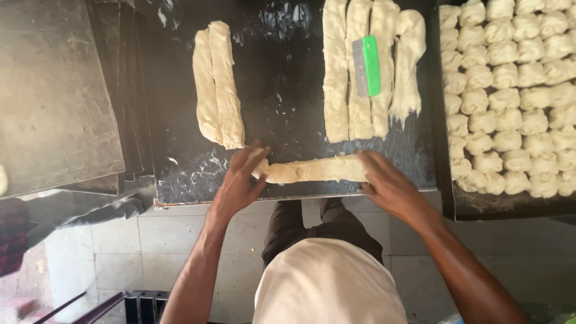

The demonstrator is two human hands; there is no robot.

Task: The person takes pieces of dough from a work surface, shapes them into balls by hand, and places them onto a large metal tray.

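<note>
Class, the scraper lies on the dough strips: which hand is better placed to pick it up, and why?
Probably the right hand: it lies almost directly below the scraper, while the left hand sits farther off.

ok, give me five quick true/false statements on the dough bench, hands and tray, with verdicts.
1. Both hands rest on one long dough strip lying crosswise at the near edge of the black worktop. True: left hand at one end, right hand at the other.
2. The green-handled scraper is in the right hand. False: it lies on the group of four dough strips.
3. The tray on the right holds many coiled dough pieces. True.
4. The pair of dough strips lies left of the scraper. True.
5. The tray of coiled pieces is half bare. False: rows fill it.
</note>
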